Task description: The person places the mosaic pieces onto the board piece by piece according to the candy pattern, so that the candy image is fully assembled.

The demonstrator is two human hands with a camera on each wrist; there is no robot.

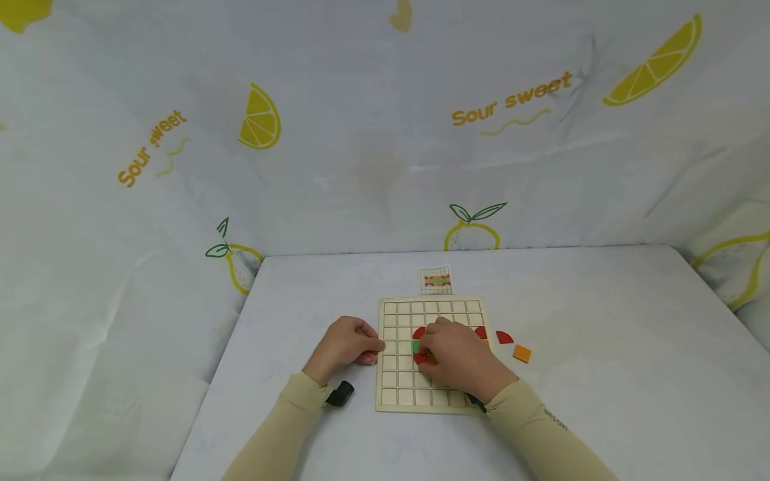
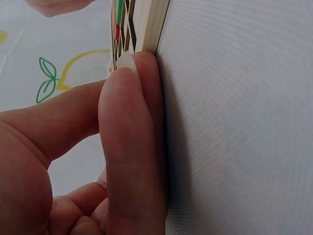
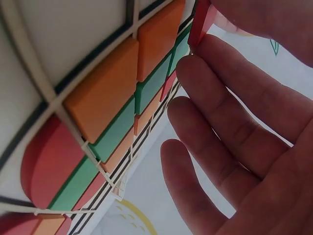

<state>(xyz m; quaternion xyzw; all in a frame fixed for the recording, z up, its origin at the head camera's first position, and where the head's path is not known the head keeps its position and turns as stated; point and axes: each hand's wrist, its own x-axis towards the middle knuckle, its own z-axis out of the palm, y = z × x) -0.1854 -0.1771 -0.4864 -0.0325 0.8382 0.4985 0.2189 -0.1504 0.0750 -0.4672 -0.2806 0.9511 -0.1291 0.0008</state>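
Note:
A pale wooden grid board [image 1: 390, 381] lies on the white table. My left hand [image 1: 347, 342] holds its left edge between thumb and finger, as the left wrist view shows up close. Over the middle of the board, my right hand [image 1: 463, 357] pinches a red tile [image 3: 201, 23], seen nearly edge-on, between thumb and index finger; the other fingers are extended. Orange square tiles [image 3: 105, 93], green tiles [image 3: 113, 127] and a rounded red tile [image 3: 51, 164] sit in the grid cells. In the head view my right hand hides much of this pattern.
A small pattern card [image 1: 436, 280] lies beyond the board's far edge. Right of the board are a loose red quarter-circle tile [image 1: 504, 337] and an orange square tile [image 1: 522, 353]. A white cloth wall with lemon prints [image 1: 260, 117] stands behind the table.

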